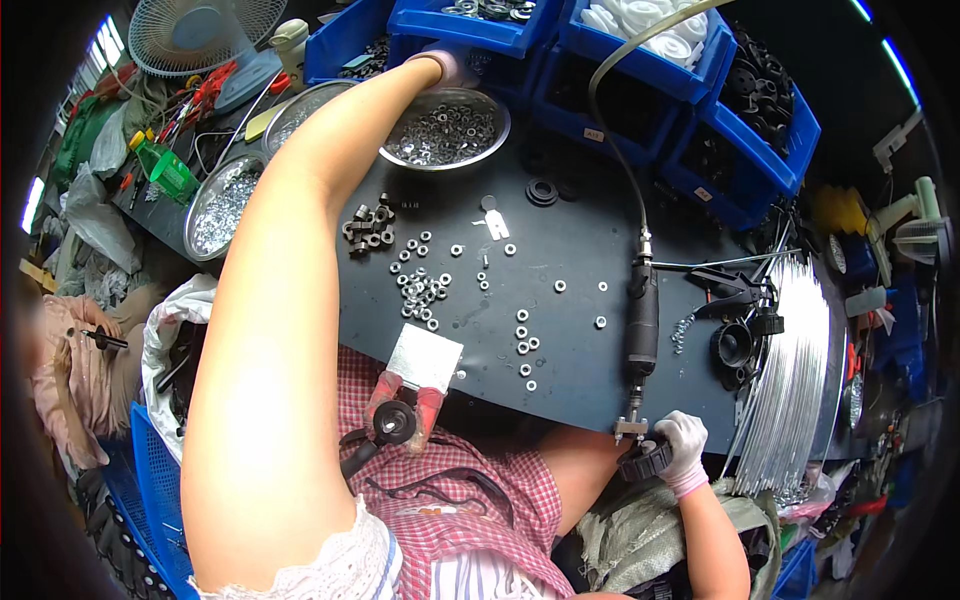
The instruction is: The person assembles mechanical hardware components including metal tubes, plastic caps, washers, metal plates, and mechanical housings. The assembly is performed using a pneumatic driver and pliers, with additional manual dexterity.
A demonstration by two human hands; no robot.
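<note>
My left arm stretches across to the back of the table, where my left hand (450, 68), in a light glove, reaches to a blue bin behind a metal bowl of small nuts (445, 135). Its fingers are hidden inside the bin's shadow. At the front right edge, my right hand (684, 448) wears a white glove and is closed on a black plastic part with a ribbed rim (645, 462). Touching or just above that part is a small metal bracket with bolts (630, 428), below the tip of a hanging black power screwdriver (642, 320).
Loose nuts (425, 290) and darker nuts (370, 228) are scattered mid-table. Blue bins (690, 150) of black and white parts line the back. On the right lie a bundle of metal rods (790, 370) and a black clamp (735, 295). A metal plate on a stand (425, 358) juts at the front.
</note>
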